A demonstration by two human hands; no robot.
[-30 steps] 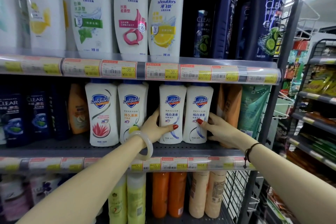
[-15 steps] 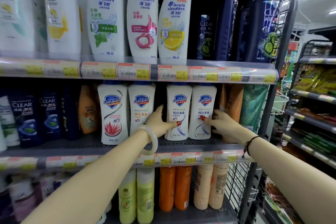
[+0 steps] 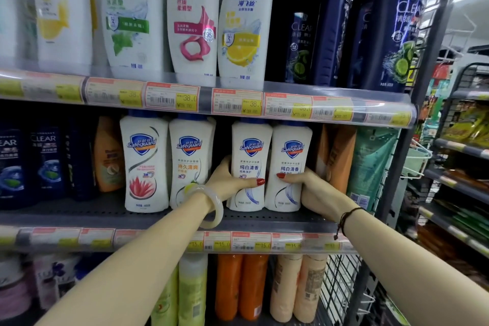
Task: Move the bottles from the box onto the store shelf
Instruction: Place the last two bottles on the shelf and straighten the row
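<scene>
Both hands are on the middle shelf (image 3: 79, 213) of a store rack, each wrapped around a white bottle. The left hand (image 3: 227, 180) grips the left bottle (image 3: 250, 164) from its left side, thumb across the front low on the label, other fingers hidden behind it. The right hand (image 3: 308, 185) grips the right bottle (image 3: 289, 167) from its right side, thumb likewise on the front (red nails on both thumbs). The two bottles stand upright, touching each other, bases on the shelf, near the front edge. A pale bangle (image 3: 214, 206) sits on the left wrist, a dark cord (image 3: 344, 217) on the right wrist.

Left of the held pair stand two more white bottles, one with a pink flower (image 3: 144, 164) and one with orange print (image 3: 189, 164), a dark gap between that one and the left hand. Right of the pair: an orange pouch (image 3: 338, 156), then a green pouch (image 3: 370, 164). Far left on the same shelf are dark blue bottles (image 3: 47, 161).

Upper shelf (image 3: 291, 87) carries tall white shampoo bottles (image 3: 193, 16) and dark navy ones (image 3: 391, 34). Price tags (image 3: 238, 103) run along the shelf edges. Below are orange bottles (image 3: 240, 286) and yellow-green ones (image 3: 182, 296). No box is in view.
</scene>
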